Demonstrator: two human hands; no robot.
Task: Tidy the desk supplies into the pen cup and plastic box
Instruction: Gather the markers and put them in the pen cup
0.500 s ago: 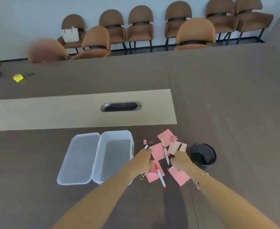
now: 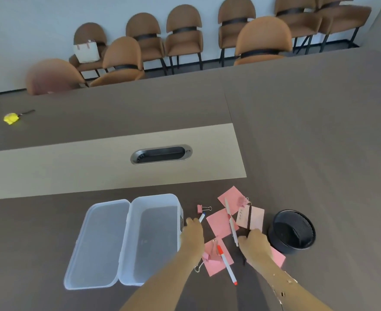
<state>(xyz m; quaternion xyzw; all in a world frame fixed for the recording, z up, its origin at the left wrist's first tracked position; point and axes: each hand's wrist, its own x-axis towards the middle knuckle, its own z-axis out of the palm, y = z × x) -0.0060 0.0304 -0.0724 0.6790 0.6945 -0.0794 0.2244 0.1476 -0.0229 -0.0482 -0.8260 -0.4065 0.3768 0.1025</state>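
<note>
Left hand (image 2: 192, 232) clamped on blue-tipped pen (image 2: 201, 217) | right hand (image 2: 253, 242) clamped on dark pen (image 2: 249, 217)

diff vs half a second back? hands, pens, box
Left hand now holds the blue-tipped pen at the box wall. Right hand has closed on the dark pen, angling it up off the notes. Box, cup, red pen and white pen unmoved.
</note>
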